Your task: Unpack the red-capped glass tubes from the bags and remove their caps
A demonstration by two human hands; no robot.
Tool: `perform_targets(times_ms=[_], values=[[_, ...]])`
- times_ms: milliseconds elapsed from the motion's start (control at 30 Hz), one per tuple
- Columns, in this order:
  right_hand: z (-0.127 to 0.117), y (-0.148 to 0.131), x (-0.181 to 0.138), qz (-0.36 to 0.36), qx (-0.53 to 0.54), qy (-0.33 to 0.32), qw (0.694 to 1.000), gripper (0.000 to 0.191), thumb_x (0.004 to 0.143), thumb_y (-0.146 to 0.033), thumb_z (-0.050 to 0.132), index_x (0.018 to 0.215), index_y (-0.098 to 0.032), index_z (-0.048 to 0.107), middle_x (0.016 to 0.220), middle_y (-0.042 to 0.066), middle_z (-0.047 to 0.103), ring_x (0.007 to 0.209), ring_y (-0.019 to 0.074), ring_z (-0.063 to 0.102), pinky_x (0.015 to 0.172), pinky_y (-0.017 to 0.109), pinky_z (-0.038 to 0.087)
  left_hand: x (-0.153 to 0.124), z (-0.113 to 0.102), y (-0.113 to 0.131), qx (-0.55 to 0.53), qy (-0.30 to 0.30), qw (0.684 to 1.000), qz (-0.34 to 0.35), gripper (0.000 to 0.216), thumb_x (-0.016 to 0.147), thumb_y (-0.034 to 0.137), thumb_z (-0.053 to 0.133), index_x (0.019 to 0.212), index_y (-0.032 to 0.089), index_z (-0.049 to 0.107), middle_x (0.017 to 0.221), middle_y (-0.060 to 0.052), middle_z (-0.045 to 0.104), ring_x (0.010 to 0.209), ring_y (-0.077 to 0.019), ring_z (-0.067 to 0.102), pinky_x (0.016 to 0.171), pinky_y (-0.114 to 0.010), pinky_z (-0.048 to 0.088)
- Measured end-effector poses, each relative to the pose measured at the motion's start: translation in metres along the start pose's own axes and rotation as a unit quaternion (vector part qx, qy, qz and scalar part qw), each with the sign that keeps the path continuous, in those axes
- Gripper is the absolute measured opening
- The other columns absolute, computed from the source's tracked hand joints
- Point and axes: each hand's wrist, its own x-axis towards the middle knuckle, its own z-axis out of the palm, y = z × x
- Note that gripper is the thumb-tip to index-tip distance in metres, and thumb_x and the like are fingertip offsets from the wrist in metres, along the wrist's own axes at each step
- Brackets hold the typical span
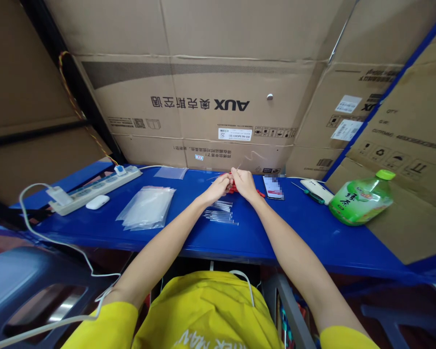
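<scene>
My left hand [219, 189] and my right hand [244, 184] meet over the far middle of the blue table, fingers closed in a pinch. A thin pale strand [239, 166] sticks up from between the fingertips and seems held there. What else the fingers hold is too small to make out. Beneath and behind the hands lie red pieces [260, 193], mostly hidden by them. Just nearer to me are several thin clear sticks or tubes [220, 216] lying side by side on the table.
Clear plastic bags [147, 207] are piled at left, beside a white earbud case [98, 202] and a power strip [96, 189]. A phone [273, 187], a green-handled screwdriver [313, 196] and a green drink bottle [361, 199] stand or lie at right. Cardboard [203, 77] walls the back.
</scene>
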Motion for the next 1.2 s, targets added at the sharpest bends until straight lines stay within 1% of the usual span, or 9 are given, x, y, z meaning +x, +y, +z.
perform_targets(times_ms=[167,333,467,600,700,767,833,1067,1200], values=[[0.001,-0.005,-0.002,-0.008,-0.023,0.020,0.999,0.059,0.105,-0.050,0.034,0.060,-0.021,0.058,0.060,0.006,0.064,0.058,0.0172,0.058,0.062,0.029,0.036,0.000,0.002,0.003,-0.008,0.010,1.000,0.020,0.011,0.086,0.015,0.045,0.078,0.020,0.040,0.062,0.008,0.026,0.050,-0.0073,0.020,0.048,-0.018,0.018],[0.002,-0.011,-0.002,-0.001,-0.010,0.026,1.000,0.060,0.105,-0.050,0.033,0.061,-0.020,0.061,0.060,0.005,0.064,0.059,0.0173,0.058,0.063,0.029,0.037,0.000,0.004,0.003,-0.016,0.016,0.999,0.027,0.012,0.086,0.016,0.045,0.076,0.020,0.040,0.061,0.008,0.025,0.051,-0.0076,0.020,0.050,-0.017,0.021],[0.004,-0.015,-0.002,0.022,0.033,0.034,0.999,0.058,0.103,-0.054,0.036,0.059,-0.021,0.055,0.059,0.004,0.060,0.058,0.0166,0.055,0.062,0.029,0.037,0.001,0.004,0.003,-0.026,0.029,0.999,0.032,0.015,0.087,0.017,0.045,0.073,0.019,0.040,0.061,0.007,0.025,0.051,-0.0074,0.022,0.050,-0.017,0.022],[0.001,-0.013,0.000,0.075,0.133,0.062,0.986,0.057,0.098,-0.062,0.043,0.056,-0.024,0.042,0.053,0.000,0.050,0.055,0.0144,0.047,0.057,0.028,0.036,0.001,0.005,0.004,-0.064,0.006,0.998,0.024,0.015,0.091,0.027,0.054,0.080,0.017,0.051,0.063,0.008,0.027,0.050,-0.0062,0.022,0.049,-0.017,0.021],[-0.002,-0.009,0.004,0.138,0.258,0.072,0.954,0.055,0.094,-0.064,0.047,0.058,-0.026,0.032,0.047,-0.005,0.035,0.046,0.0115,0.034,0.047,0.026,0.029,-0.001,0.005,0.006,-0.083,-0.050,0.995,0.017,0.030,0.093,0.045,0.062,0.091,0.016,0.058,0.064,0.008,0.029,0.049,-0.0057,0.023,0.048,-0.018,0.021],[-0.005,-0.009,0.007,0.170,0.347,0.048,0.921,0.054,0.092,-0.063,0.049,0.059,-0.026,0.028,0.046,-0.008,0.026,0.041,0.0097,0.025,0.042,0.025,0.022,-0.003,0.006,0.008,-0.076,-0.079,0.994,0.025,0.041,0.092,0.056,0.065,0.091,0.016,0.057,0.062,0.008,0.030,0.049,-0.0059,0.025,0.048,-0.018,0.021],[-0.006,-0.011,0.007,0.185,0.414,0.019,0.891,0.054,0.091,-0.061,0.052,0.059,-0.027,0.025,0.046,-0.010,0.020,0.039,0.0082,0.019,0.039,0.023,0.016,-0.006,0.007,0.010,-0.065,-0.091,0.993,0.041,0.047,0.090,0.062,0.065,0.087,0.016,0.055,0.061,0.008,0.031,0.050,-0.0061,0.025,0.048,-0.019,0.021],[-0.010,-0.024,0.005,0.224,0.532,-0.061,0.814,0.051,0.090,-0.052,0.054,0.061,-0.026,0.022,0.046,-0.011,0.016,0.038,0.0071,0.010,0.036,0.020,0.014,-0.011,0.011,0.016,-0.029,-0.085,0.988,0.123,0.049,0.094,0.064,0.060,0.081,0.018,0.048,0.059,0.009,0.028,0.052,-0.0064,0.021,0.050,-0.021,0.021],[-0.013,-0.029,0.005,0.246,0.547,-0.079,0.796,0.052,0.091,-0.054,0.053,0.062,-0.026,0.021,0.045,-0.011,0.017,0.039,0.0077,0.009,0.036,0.021,0.015,-0.014,0.011,0.020,-0.001,-0.092,0.983,0.158,0.047,0.099,0.060,0.054,0.081,0.018,0.049,0.060,0.008,0.030,0.054,-0.0075,0.024,0.054,-0.022,0.027]])
